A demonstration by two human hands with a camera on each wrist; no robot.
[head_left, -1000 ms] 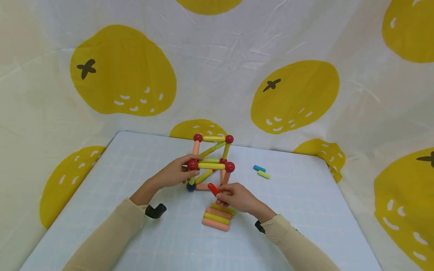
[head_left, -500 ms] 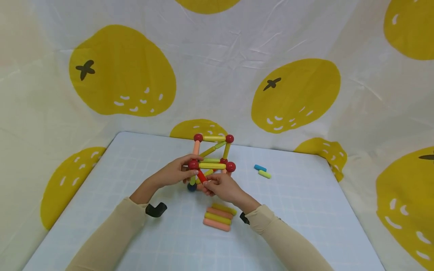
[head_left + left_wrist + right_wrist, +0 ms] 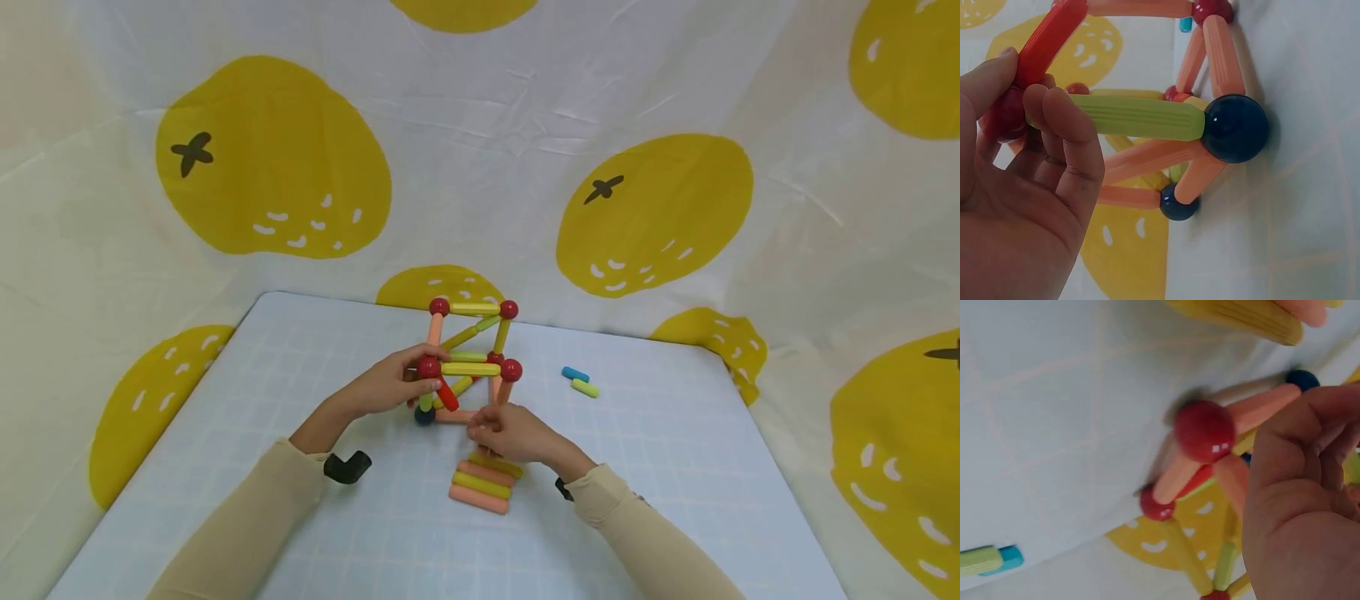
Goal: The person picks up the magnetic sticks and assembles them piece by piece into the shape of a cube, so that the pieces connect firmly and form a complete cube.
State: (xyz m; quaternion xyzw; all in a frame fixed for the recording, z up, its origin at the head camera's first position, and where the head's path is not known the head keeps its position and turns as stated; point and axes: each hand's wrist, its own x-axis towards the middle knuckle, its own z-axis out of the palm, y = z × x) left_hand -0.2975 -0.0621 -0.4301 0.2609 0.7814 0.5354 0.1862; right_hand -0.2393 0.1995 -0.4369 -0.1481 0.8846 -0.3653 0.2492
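My left hand [image 3: 390, 383] grips a red ball [image 3: 1004, 115] at the near upper-left corner of a frame built of sticks and balls. From that ball a red stick [image 3: 447, 394] slants down to the right, my thumb lying at its upper end in the left wrist view. A light green stick [image 3: 1141, 117] joins the ball to a dark blue ball [image 3: 424, 414] on the table. My right hand [image 3: 517, 433] hovers beside the frame's near lower-right corner, fingers loosely curled, no stick showing in them. Near it in the right wrist view is a red ball [image 3: 1205, 431].
Several loose yellow and pink sticks [image 3: 480, 498] lie side by side in front of the frame. Further right are a short blue stick [image 3: 575, 373] and a short green one [image 3: 585, 388]. A fruit-print cloth [image 3: 480, 167] hangs behind the table.
My right hand has carried the red stick left to the ball at my left hand, let it go there and drawn back to the right. My left hand has stayed in place.
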